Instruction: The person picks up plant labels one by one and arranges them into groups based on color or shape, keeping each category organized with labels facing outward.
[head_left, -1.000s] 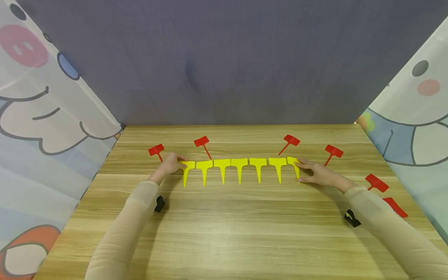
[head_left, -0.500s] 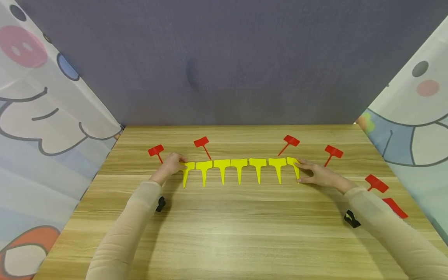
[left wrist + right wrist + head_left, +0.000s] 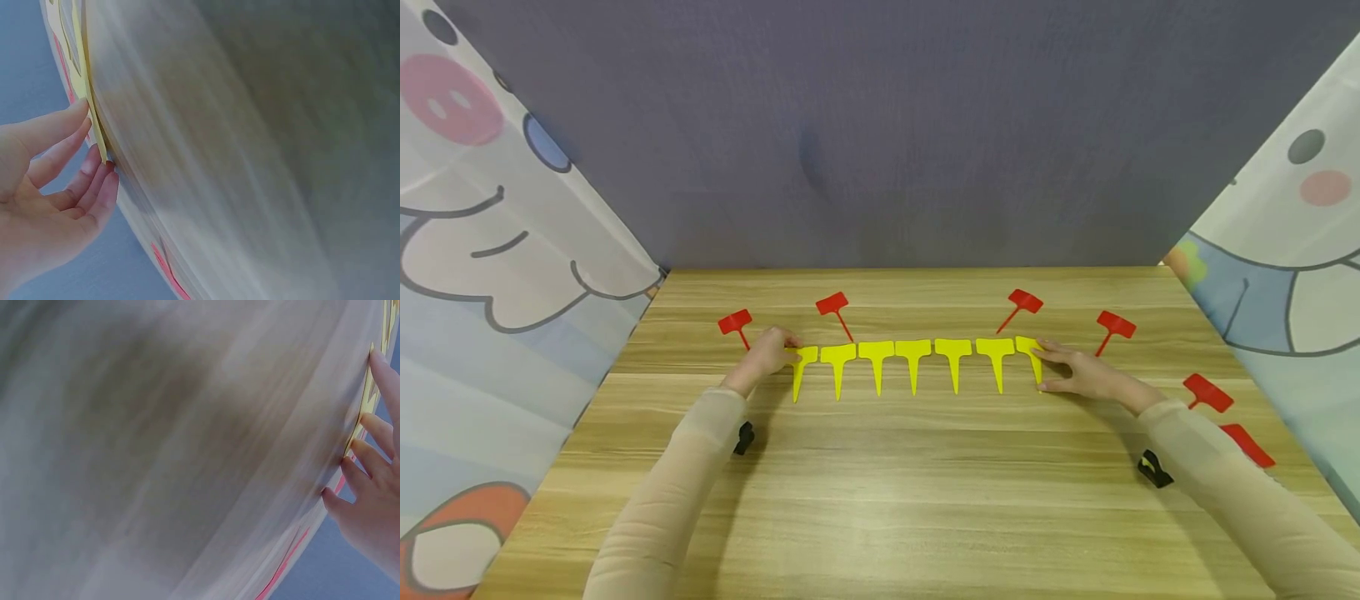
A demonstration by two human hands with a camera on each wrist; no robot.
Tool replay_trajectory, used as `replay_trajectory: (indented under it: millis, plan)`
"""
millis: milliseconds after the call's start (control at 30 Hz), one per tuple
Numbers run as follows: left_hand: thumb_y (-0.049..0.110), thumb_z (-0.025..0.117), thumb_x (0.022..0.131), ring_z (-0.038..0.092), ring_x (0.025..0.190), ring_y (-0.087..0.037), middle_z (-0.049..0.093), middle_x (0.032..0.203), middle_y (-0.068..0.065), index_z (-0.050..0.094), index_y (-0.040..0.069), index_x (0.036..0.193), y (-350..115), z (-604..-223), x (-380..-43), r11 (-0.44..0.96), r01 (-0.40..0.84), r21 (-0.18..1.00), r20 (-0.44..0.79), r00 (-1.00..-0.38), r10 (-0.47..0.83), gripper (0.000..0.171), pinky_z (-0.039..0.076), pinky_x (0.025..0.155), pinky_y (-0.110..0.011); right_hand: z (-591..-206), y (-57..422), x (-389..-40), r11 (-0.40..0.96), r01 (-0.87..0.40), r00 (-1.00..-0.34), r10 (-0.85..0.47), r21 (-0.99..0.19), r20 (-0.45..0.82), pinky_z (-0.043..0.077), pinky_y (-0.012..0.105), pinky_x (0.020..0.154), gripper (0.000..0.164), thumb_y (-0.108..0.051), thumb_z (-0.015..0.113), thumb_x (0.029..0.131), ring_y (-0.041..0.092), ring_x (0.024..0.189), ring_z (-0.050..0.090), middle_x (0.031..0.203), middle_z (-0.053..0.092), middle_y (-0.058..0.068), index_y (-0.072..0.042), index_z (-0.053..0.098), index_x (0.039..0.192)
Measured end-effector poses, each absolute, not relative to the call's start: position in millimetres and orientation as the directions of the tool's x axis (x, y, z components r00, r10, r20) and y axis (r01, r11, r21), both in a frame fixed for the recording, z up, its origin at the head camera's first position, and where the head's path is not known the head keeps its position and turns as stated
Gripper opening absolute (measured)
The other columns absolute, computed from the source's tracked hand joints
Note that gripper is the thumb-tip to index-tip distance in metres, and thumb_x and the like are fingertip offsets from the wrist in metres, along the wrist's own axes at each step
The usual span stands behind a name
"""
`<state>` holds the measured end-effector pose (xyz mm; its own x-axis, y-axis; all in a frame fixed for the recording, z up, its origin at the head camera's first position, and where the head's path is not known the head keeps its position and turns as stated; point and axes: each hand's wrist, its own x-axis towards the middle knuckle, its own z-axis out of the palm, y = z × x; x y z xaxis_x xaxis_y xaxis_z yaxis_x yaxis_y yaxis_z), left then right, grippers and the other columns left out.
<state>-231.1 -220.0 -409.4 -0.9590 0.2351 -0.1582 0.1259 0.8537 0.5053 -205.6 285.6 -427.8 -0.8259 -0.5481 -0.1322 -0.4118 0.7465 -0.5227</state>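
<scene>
Several yellow T-shaped plant labels lie side by side in a row on the wooden table in the head view, stems toward me; one middle plant label (image 3: 913, 352) shows whole. At the row's left end my left hand (image 3: 767, 350) rests its fingertips on the head of the leftmost label (image 3: 806, 356), covering its outer corner. In the left wrist view, the thumb (image 3: 78, 111) and fingers touch its edges. My right hand (image 3: 1081, 373) has spread fingers on the rightmost label (image 3: 1027, 343), the thumb near the stem's tip. The right wrist view shows its fingers (image 3: 378, 428) along that label.
Red T-shaped labels lie around the row: a red label (image 3: 832, 303) behind it, another red label (image 3: 1026, 301) at back right, and more at both sides. A grey panel (image 3: 880, 167) stands behind the table (image 3: 880, 492). Printed cloths (image 3: 1292, 275) hang at both sides.
</scene>
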Motion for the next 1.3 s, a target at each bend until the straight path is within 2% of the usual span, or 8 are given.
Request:
replay_trajectory:
  millis: [200,400,600,867,1100,1300]
  plan:
    - [0.002,0.059,0.082,0.052,0.095,-0.035,0.059,0.101,-0.022,0.061,-0.007,0.103,-224.4,-410.8,-231.0,0.832,0.173,0.528,-0.121,-0.954,0.275,0.023,0.044,0.082,-0.044,-428.0,285.3,-205.2,0.75,-0.413,-0.828,-0.545,-0.516,-0.129,0.023,0.059,0.096,0.072,-0.034,0.065,0.078,0.048,0.124,0.02,0.139,0.023,0.028,0.008,0.037,0.13]
    - [0.004,0.058,0.083,0.054,0.092,-0.034,0.058,0.101,-0.022,0.059,-0.007,0.104,-237.2,-409.7,-231.6,0.816,0.175,0.551,-0.07,-0.965,0.255,0.024,0.045,0.079,-0.043,-428.7,285.3,-204.8,0.745,-0.417,-0.827,-0.549,-0.521,-0.122,0.023,0.059,0.096,0.071,-0.032,0.065,0.078,0.048,0.124,0.02,0.138,0.023,0.028,0.008,0.037,0.129]
    - [0.003,0.059,0.082,0.054,0.094,-0.04,0.057,0.101,-0.028,0.057,-0.012,0.103,-250.6,-406.0,-232.8,0.794,0.214,0.569,0.017,-0.968,0.249,0.026,0.046,0.08,-0.046,-429.0,285.8,-204.8,0.732,-0.424,-0.824,-0.556,-0.533,-0.108,0.025,0.059,0.095,0.071,-0.032,0.065,0.078,0.048,0.124,0.021,0.138,0.023,0.028,0.009,0.037,0.129]
    - [0.011,0.057,0.085,0.049,0.102,-0.042,0.052,0.111,-0.027,0.055,-0.008,0.111,-268.2,-405.2,-236.5,0.823,0.158,0.546,-0.008,-0.981,0.194,0.031,0.041,0.084,-0.05,-429.1,286.2,-204.8,0.733,-0.414,-0.825,-0.552,-0.539,-0.117,0.025,0.059,0.095,0.072,-0.033,0.065,0.079,0.047,0.125,0.019,0.14,0.022,0.027,0.008,0.036,0.13]
    - [0.009,0.053,0.088,0.047,0.101,-0.043,0.045,0.114,-0.03,0.053,-0.008,0.114,-279.2,-407.3,-238.7,0.824,0.122,0.553,-0.018,-0.987,0.158,0.031,0.041,0.082,-0.052,-430.2,286.1,-205.5,0.735,-0.417,-0.825,-0.554,-0.535,-0.118,0.025,0.058,0.095,0.072,-0.032,0.065,0.078,0.047,0.125,0.019,0.139,0.022,0.027,0.008,0.036,0.13]
    - [0.011,0.054,0.087,0.042,0.105,-0.046,0.038,0.12,-0.033,0.05,-0.011,0.116,-288.3,-409.3,-240.4,0.833,0.114,0.542,0.0,-0.991,0.135,0.036,0.037,0.087,-0.054,-430.2,286.1,-205.9,0.742,-0.421,-0.825,-0.552,-0.522,-0.119,0.025,0.058,0.095,0.072,-0.033,0.065,0.079,0.047,0.125,0.02,0.139,0.023,0.027,0.008,0.036,0.13]
